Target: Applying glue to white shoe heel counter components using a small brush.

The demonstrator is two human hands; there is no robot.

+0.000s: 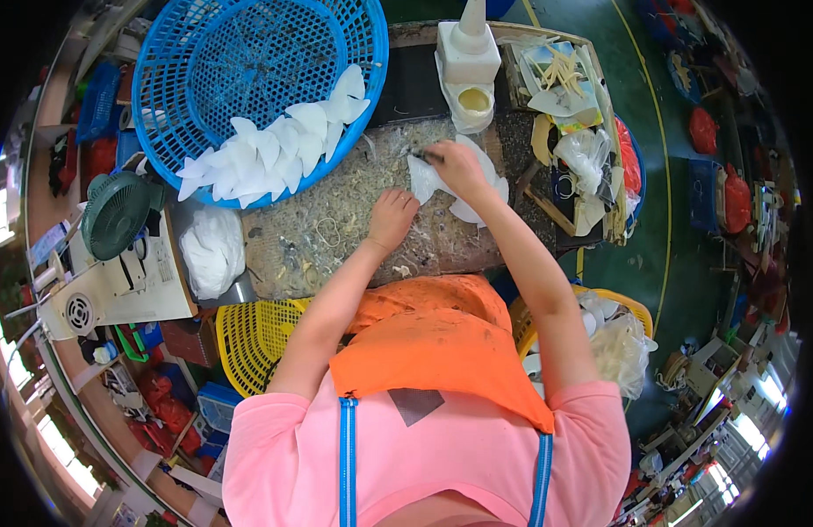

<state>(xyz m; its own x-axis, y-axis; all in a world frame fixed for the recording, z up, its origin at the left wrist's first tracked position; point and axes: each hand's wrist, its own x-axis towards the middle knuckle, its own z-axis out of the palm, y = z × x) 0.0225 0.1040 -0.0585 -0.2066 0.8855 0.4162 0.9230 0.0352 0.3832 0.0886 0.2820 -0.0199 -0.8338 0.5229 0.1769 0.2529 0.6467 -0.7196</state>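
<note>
Over the far middle of the worn worktop [336, 237], my right hand [459, 169] is closed round a short dark tool [431, 156], its tip hidden or too small to make out. The tool is at the edge of a thin white curved piece [424, 180]. More white pieces [472, 211] lie beneath and beside my right hand and wrist. My left hand [394, 218] is down on the worktop to the left, fingers bent together near the white piece; whatever they may pinch is hidden. A loop of pale string [328, 231] lies left of it.
A large blue basket [371, 53] at the far left has a row of overlapping white pieces [266, 149] along its near rim. Behind my right hand stands a white container [468, 61] with a round opening. Yellow baskets [248, 338] flank my lap. A green fan [117, 215] stands left.
</note>
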